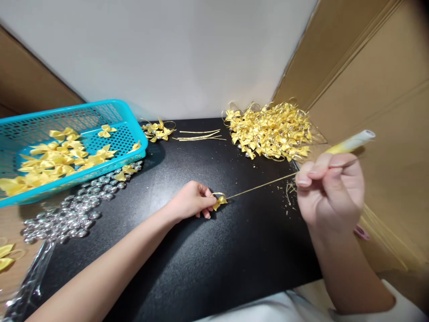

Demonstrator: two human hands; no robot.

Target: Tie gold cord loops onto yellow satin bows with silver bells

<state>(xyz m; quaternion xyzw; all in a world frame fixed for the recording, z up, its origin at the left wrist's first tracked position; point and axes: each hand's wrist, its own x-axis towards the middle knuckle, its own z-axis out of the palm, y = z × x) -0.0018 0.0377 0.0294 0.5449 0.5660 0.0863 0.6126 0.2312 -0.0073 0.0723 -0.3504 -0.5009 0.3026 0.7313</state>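
Observation:
Low over the black tabletop, my left hand (192,201) is closed, its thumb and fingers pinching a small yellow ribbon bow (220,204) with a thin gold loop. A taut yellow thread (264,184) runs from the bow up to my right hand (330,190). That hand is raised at the right, with its fingertips pinched on the thread. A white tube with yellow on it (351,142) sticks out behind the right fingers; whether the hand grips it too is hidden.
At left, a turquoise basket (125,114) holds several yellow bows, with silver beads (72,214) in front. A pile of finished-looking bows (270,129) lies back right. Gold strips (199,135) lie at the back. Thread scraps (290,194) and a pink object (361,231) are at right.

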